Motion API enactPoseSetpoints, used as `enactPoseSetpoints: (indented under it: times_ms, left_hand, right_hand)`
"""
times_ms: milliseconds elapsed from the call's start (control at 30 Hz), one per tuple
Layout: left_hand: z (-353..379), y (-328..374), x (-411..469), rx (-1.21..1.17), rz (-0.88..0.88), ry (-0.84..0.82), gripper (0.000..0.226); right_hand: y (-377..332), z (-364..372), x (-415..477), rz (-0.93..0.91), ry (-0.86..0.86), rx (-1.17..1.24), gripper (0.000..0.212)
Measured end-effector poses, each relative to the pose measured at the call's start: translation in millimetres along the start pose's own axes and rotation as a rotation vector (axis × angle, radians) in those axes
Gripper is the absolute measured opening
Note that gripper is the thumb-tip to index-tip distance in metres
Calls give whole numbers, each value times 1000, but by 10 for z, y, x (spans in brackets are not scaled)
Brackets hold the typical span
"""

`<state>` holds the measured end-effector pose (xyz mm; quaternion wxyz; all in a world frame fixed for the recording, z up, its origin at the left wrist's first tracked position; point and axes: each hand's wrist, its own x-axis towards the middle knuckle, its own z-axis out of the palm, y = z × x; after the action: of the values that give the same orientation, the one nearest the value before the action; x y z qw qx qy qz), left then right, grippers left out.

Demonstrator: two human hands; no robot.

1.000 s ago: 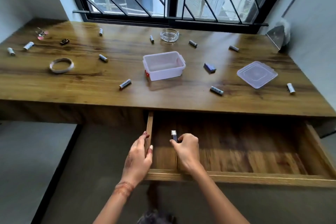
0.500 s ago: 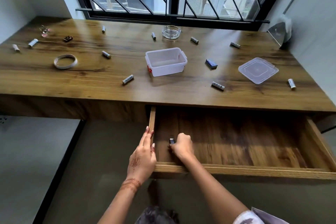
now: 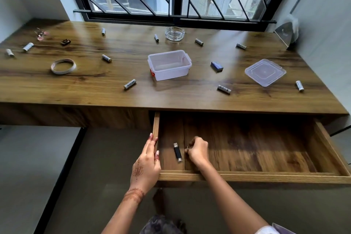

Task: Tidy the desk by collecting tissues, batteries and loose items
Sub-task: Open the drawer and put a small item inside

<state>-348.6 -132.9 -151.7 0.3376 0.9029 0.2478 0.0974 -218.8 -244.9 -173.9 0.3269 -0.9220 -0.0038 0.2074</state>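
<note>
Beside the left wall of the open wooden drawer (image 3: 247, 175), flat on its floor: slim black USB stick (image 3: 177, 152), loose. Right hand (image 3: 197, 151) curled just beside, gripping nothing visible; left hand (image 3: 147, 165) wrapped on that wall. Best withdrawn straight up, clear of the stick; scattered white batteries (image 3: 130, 84) on the desktop beyond the drawer next.

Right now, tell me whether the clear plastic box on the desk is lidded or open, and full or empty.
Open and empty. The clear plastic box has no cover on it; its lid lies flat on the desk to the right, and nothing shows inside.
</note>
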Motion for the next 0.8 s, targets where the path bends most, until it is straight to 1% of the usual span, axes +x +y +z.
enactPoseSetpoints:
  times_ms: [133, 233, 333, 400, 500, 533, 600, 667, 800]
  left_hand:
    - [14, -8, -1, 3, 1, 0, 51]
    - [24, -9, 5, 22, 1, -1, 51]
    - [25, -6, -2, 53, 24, 22, 49]
    - [31, -10, -14, 114, 89, 36, 49]
    - [64, -43, -29, 278, 211, 34, 56]
    - [74, -48, -30, 327, 238, 30, 56]
    - [86, -48, -29, 389, 270, 35, 57]
    - [95, -50, -20, 419, 276, 52, 59]
    - [101, -41, 8, 444, 269, 37, 61]
  right_hand:
    - [23, 50, 33, 36, -1, 15, 7]
    - [14, 43, 17, 35, 23, -62, 4]
    - [-32, -65, -84, -20, 63, -91, 9]
    - [-53, -194, -209, -122, 88, -116, 13]
    - [32, -358, -386, -383, 153, -189, 24]
    - [111, -394, -430, -471, 187, -218, 29]
    - [326, -444, -481, -622, 273, -326, 45]
    - [523, -504, -491, -676, 307, -448, 61]
    - [602, -588, -472, -700, 311, -467, 69]
